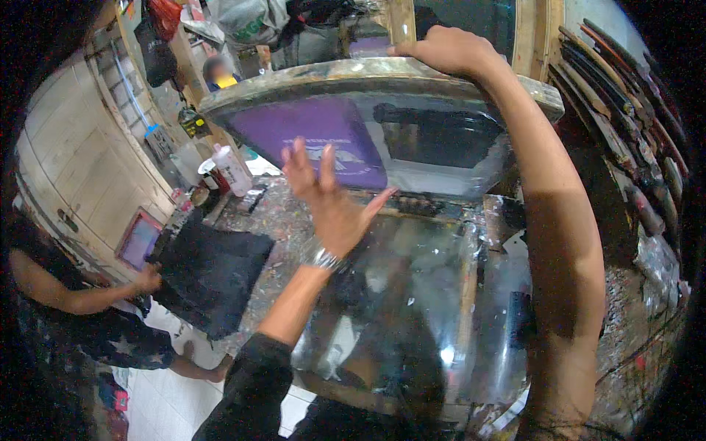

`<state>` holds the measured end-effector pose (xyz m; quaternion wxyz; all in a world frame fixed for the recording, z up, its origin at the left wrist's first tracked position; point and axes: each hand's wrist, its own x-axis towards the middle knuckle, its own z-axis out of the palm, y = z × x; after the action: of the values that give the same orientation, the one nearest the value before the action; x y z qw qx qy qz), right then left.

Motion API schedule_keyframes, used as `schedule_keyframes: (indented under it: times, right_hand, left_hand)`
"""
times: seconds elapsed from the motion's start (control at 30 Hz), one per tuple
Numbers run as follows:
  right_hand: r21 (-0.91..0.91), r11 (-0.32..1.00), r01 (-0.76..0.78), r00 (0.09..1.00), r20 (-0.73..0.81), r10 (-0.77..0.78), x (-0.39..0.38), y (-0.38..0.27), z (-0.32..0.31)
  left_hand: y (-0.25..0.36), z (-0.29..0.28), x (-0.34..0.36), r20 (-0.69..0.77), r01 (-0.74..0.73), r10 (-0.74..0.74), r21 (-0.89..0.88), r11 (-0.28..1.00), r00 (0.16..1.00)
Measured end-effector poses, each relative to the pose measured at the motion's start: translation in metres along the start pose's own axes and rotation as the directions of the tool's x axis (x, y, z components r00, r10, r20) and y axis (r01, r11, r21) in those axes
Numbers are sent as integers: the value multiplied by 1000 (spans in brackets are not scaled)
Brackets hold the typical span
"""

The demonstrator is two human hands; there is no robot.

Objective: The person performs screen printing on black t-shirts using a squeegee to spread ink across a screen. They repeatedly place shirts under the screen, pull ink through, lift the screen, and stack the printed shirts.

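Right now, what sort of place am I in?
Probably a screen-printing workshop: your right hand lifts a hinged printing screen, the worktable is spattered with ink, and squeegees line the wall.

A big printing screen (368, 125) in a wooden frame is tipped up over the table, with a purple patch. A small purple-framed screen (138, 239) leans at left. A white bottle (232, 169) stands nearby.

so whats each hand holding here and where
Right hand grips the raised screen frame at its top edge; left hand is open, holding nothing.
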<state>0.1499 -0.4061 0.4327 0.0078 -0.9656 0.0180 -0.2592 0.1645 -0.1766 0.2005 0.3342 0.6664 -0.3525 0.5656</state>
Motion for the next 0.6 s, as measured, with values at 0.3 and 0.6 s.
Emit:
schedule_keyframes:
  times: [0.3,0.6]
  right_hand:
    - [-4,987,-163,975,155,161,3,-23,-33]
    - [-26,999,30,990,139,-26,49,13,18]
  left_hand:
    - [-4,115,39,-145,22,9,208,978,989]
    - [-68,-39,-100,516,112,-185,170,979,836]
